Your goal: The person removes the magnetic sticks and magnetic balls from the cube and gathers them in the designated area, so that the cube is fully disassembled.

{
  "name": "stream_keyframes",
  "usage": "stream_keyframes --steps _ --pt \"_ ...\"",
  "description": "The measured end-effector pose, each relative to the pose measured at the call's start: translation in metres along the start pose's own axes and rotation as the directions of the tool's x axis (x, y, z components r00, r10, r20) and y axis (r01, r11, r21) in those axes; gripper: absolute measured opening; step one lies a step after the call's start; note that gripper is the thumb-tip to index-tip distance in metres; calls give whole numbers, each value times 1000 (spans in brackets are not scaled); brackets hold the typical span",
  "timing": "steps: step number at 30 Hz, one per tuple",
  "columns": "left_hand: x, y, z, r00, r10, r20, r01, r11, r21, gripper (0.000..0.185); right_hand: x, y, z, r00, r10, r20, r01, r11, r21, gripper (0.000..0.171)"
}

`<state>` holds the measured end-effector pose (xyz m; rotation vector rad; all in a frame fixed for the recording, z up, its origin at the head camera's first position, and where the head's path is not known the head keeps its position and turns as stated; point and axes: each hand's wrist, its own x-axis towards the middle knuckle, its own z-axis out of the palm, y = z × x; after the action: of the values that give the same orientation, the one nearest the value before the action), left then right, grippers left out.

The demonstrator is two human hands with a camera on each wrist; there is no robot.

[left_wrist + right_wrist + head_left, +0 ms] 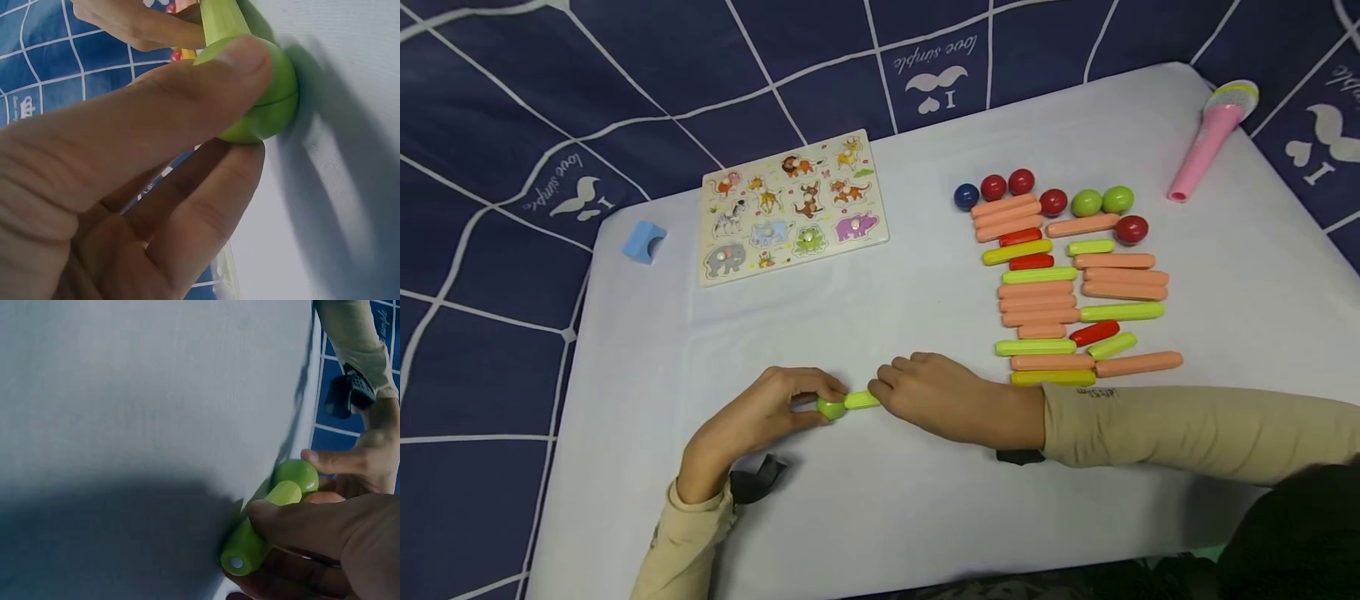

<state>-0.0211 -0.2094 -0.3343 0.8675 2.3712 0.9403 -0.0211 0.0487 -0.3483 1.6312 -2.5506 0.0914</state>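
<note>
At the front middle of the white table, my left hand [760,412] pinches a green ball [831,408] between thumb and fingers. The left wrist view shows the thumb across the top of this ball [282,84]. A short light-green rod [860,400] lies end-on against the ball, on its right. My right hand [940,396] grips that rod from the other side and hides part of it in the head view. In the right wrist view the rod [247,547] has a small silvery disc at its near end, with the thumb along its side.
Rows of orange, red, yellow and green rods [1037,304] lie on the right, with several balls [1052,202] along their top. An animal peg puzzle [790,208] stands at the back left, near a blue arch block [643,242]. A pink toy microphone [1213,137] rests at the far right.
</note>
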Motion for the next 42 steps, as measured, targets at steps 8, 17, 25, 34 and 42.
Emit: stream_keyframes --steps 8,17,25,34,42 --pt "5 6 3 999 -23 34 24 1000 -18 29 -8 8 -7 999 21 34 -22 998 53 22" --pt "0 4 3 999 -45 5 45 999 -9 32 -77 58 -51 979 203 13 -199 943 265 38" --pt "4 6 -4 999 -38 19 39 999 -36 34 -189 121 -73 796 560 230 -599 783 167 41" --pt "8 4 -3 999 -28 21 29 999 -29 31 -245 144 -48 673 663 328 -731 664 156 40" --pt "12 4 1 998 -42 37 44 997 -66 33 -254 146 -34 641 693 331 -764 617 188 40"
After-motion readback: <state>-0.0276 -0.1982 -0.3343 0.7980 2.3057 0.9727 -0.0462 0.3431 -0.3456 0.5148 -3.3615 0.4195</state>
